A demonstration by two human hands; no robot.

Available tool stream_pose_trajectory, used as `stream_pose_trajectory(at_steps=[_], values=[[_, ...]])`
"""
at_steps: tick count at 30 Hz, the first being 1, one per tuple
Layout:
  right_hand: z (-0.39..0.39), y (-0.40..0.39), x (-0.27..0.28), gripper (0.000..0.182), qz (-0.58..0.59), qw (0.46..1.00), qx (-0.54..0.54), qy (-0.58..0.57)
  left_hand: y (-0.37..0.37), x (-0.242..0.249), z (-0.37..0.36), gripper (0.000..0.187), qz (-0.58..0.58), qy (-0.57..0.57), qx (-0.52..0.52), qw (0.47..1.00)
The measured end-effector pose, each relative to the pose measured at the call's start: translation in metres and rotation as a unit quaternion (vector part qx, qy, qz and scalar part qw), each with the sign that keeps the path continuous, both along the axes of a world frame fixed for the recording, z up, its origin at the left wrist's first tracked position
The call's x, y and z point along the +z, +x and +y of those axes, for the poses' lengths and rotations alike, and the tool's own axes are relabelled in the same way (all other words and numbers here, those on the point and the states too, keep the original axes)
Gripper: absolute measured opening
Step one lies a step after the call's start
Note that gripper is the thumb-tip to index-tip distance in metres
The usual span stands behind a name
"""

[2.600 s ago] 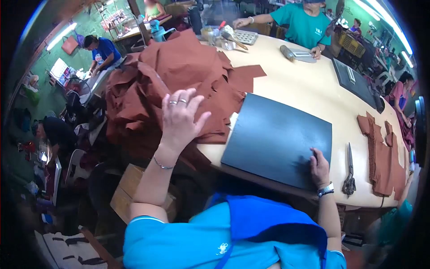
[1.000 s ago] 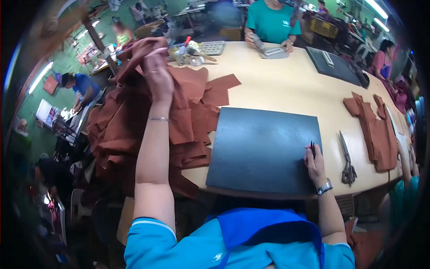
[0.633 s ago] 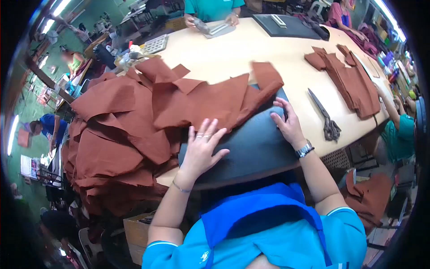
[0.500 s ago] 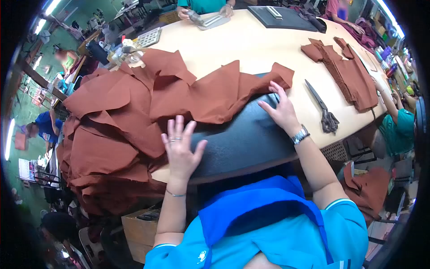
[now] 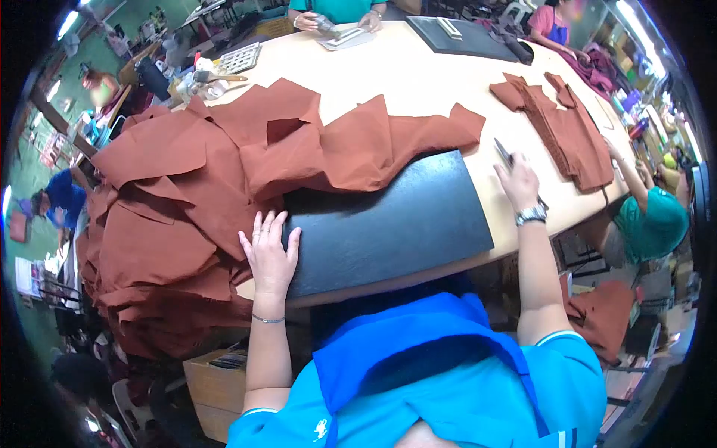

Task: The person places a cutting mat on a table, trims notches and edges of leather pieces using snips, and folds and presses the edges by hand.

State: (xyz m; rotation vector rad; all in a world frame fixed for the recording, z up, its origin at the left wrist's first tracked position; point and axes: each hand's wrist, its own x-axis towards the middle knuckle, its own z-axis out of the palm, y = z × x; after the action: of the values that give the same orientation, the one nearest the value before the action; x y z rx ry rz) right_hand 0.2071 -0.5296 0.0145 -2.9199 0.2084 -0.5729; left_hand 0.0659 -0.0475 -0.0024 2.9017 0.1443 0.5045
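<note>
Resting flat, left hand open on mat; right hand possibly gripping scissors.

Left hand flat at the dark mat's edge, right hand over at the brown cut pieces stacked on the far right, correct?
Not quite. The head view shows the right hand on the scissors, short of the stacked brown pieces. The left hand does lie flat at the dark mat's edge.
</note>
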Motion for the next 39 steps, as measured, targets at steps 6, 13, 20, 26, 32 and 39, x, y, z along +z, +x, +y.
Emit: stream_pose_trajectory(at_steps=[6,13,20,26,32,39], values=[[-0.065,-0.018,-0.008,0.037,0.039,0.997,-0.06,-0.02,-0.008,0.014,-0.037,0.035,-0.033,-0.09,-0.139,0.986],[0.044,0.006,0.015,0.044,-0.079,0.949,0.269,0.147,-0.004,0.009,-0.031,0.038,-0.04,-0.013,-0.108,0.993],[0.164,-0.009,0.006,0.025,0.023,0.888,0.442,0.122,0.014,0.024,0.044,0.031,0.151,0.068,0.107,0.98],[0.123,-0.048,0.018,0.018,0.069,0.889,0.425,0.154,0.014,0.033,0.032,0.048,-0.156,-0.084,0.028,0.984],[0.088,0.036,0.016,0.044,-0.107,0.948,0.247,0.167,0.06,0.027,0.028,0.063,0.009,-0.11,0.136,0.984],[0.072,0.068,0.018,0.056,0.156,0.971,0.118,0.139,0.039,0.033,0.014,0.027,-0.232,-0.072,-0.048,0.969]])
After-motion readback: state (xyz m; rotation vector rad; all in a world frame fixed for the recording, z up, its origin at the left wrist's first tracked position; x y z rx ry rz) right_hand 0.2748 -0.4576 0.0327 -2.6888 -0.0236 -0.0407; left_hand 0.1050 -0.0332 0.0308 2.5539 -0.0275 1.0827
